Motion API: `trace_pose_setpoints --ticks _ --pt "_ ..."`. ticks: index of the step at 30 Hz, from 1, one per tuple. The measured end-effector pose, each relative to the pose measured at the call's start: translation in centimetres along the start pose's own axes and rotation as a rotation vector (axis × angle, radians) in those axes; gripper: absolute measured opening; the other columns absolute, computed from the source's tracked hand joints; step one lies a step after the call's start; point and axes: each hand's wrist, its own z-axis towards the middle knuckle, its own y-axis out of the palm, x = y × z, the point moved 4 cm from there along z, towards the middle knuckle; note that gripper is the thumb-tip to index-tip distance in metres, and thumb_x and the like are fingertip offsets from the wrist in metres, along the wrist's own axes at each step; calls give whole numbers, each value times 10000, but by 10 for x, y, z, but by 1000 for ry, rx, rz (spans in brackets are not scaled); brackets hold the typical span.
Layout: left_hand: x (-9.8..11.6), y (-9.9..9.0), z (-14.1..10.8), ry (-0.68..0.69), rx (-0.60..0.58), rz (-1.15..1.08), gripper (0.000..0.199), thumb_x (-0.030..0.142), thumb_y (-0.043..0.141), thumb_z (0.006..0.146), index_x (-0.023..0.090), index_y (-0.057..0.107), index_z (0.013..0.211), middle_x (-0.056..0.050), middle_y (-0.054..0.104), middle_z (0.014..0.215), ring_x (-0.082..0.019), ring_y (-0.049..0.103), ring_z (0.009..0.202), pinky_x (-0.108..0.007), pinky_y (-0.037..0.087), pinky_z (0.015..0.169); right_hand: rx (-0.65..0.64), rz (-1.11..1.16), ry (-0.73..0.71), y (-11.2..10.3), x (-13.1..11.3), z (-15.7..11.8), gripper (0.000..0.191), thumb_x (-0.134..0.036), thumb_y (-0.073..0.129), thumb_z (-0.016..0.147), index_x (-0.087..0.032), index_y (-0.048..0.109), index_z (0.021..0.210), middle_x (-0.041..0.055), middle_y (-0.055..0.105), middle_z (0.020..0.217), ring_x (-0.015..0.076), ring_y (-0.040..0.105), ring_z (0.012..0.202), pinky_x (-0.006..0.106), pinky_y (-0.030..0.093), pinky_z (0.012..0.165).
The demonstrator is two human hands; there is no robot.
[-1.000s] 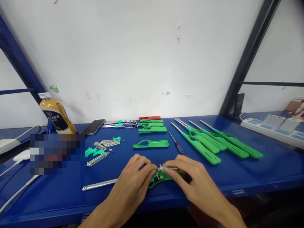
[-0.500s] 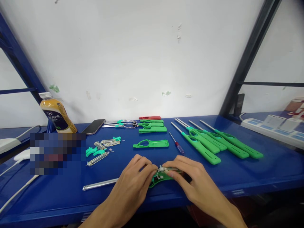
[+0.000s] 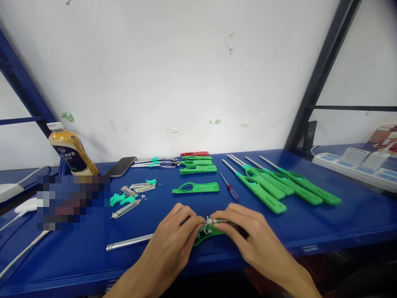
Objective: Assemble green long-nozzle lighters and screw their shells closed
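Observation:
An opened green utility lighter [image 3: 206, 238] lies near the front of the table, its silver tube [image 3: 128, 242] pointing left. My left hand [image 3: 175, 234] is closed over its middle, thumb and fingertips pinching by the inner parts. My right hand [image 3: 248, 231] holds a clear fuel tank [image 3: 223, 222] between thumb and fingers, over the handle end of the shell. A pale valve end [image 3: 209, 220] of the tank shows between both hands. What exactly the left fingertips grip is hidden. Behind the hands lies a loose green half shell [image 3: 203, 188].
A screwdriver [image 3: 230, 188] and several green lighters [image 3: 263, 192] lie to the right. Several clear tanks and teal triggers [image 3: 125, 200] are at left. Farther back are stacked shells [image 3: 198, 169], metal tubes [image 3: 155, 164], a phone [image 3: 122, 166] and a bottle [image 3: 72, 151].
The whole view has shifted slightly. Both hands keep nearly the same place on the lighter, and the right fingers sit slightly lower over the fuel tank.

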Motion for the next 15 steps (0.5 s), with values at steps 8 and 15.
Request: trace_pose_setpoints --ticks 8,15 --pt "2 -2 2 26 10 -9 197 72 465 1102 189 623 1111 -28 658 939 -190 540 807 -322 475 745 -17 20 10 1 -2 -1 239 -301 573 1108 -350 769 1236 -14 734 1039 173 689 941 295 508 873" --pt "2 -2 1 31 28 13 185 121 461 1121 198 629 1123 -25 681 948 -193 552 816 -328 480 757 23 21 -14 0 0 -2 238 -287 572 1107 -341 772 1225 -12 734 1024 169 681 933 294 505 874"
